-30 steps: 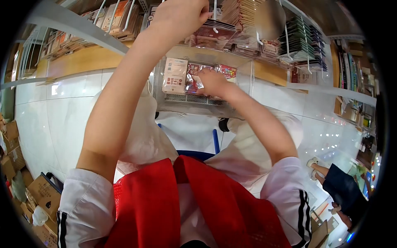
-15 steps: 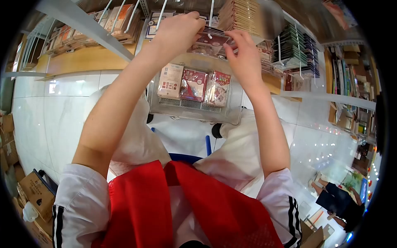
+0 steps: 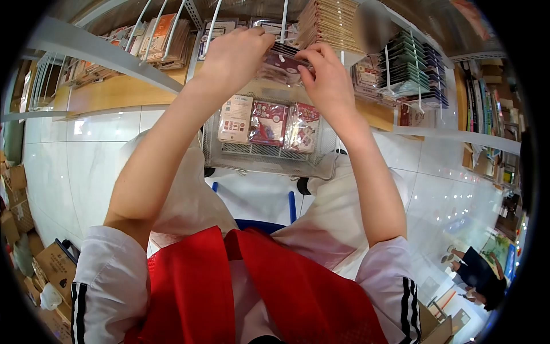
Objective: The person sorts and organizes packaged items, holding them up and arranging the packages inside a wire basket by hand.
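Observation:
A small stack of flat, dark red-brown packets in clear wrap (image 3: 279, 70) hangs at a white display hook, held between my two hands. My left hand (image 3: 238, 54) is closed on the packets' left edge, most of its fingertips hidden behind the hand. On the right edge, my right hand (image 3: 327, 77) pinches the same packets between thumb and fingers. Below them sits a wire mesh basket (image 3: 260, 163) holding a cream packet (image 3: 235, 118), a dark red packet (image 3: 268, 123) and a red-and-white packet (image 3: 303, 127).
Brown-edged packets (image 3: 325, 27) hang in a thick stack behind my right hand. Green-edged packets (image 3: 408, 63) hang farther right, orange and cream ones (image 3: 163, 37) to the left. White shelf bars (image 3: 114, 49) cross above. A person (image 3: 481, 278) is at the far right.
Both hands, still on the packets, have shifted slightly left in view, the right hand more so. The packets tilt a little differently. The distant person has changed posture.

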A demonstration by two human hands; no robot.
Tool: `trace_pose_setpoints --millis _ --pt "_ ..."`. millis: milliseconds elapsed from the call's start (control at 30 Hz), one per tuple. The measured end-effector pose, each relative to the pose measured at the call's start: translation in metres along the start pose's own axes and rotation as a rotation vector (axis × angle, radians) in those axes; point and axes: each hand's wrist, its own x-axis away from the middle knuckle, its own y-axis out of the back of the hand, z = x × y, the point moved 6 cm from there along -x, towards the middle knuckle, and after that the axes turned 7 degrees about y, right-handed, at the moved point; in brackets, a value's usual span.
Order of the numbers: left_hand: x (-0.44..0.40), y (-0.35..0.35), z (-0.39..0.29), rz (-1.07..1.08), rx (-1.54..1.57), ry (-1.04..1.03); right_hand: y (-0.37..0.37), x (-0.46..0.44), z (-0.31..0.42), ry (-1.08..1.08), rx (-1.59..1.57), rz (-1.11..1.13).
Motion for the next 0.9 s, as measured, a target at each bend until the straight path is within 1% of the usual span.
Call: trace_pose_setpoints --millis 133,300,400,500,600,700,800,900 --pt "0.001 0.005 -0.004 0.003 0.012 0.015 -0.002 0.0 -0.001 -0.036 0.044 0.012" --pt "0.001 0.002 -0.003 -0.067 0.021 -0.017 -0.005 0.001 -0.003 -0.045 0.129 -0.002" --pt "0.0 0.002 -0.002 -0.09 0.013 -0.028 -0.005 0.002 -0.005 -0.061 0.111 -0.007" --pt "-0.001 0.002 -0.002 -0.073 0.012 -0.024 -0.005 0.001 -0.009 -0.081 0.057 -0.015" --pt "0.0 0.003 -0.001 -0.048 0.031 -0.016 -0.001 0.001 -0.012 -0.039 0.002 -0.131" --pt "-0.001 0.002 0.001 -0.01 0.079 0.016 -0.002 -0.001 -0.017 -0.17 -0.067 -0.089" --pt "-0.003 0.004 0.003 0.03 0.16 0.032 -0.005 0.0 -0.027 -0.27 -0.234 -0.112" --pt "-0.006 -0.003 0.009 0.098 0.293 0.073 -0.008 -0.003 -0.038 -0.35 -0.392 -0.068"
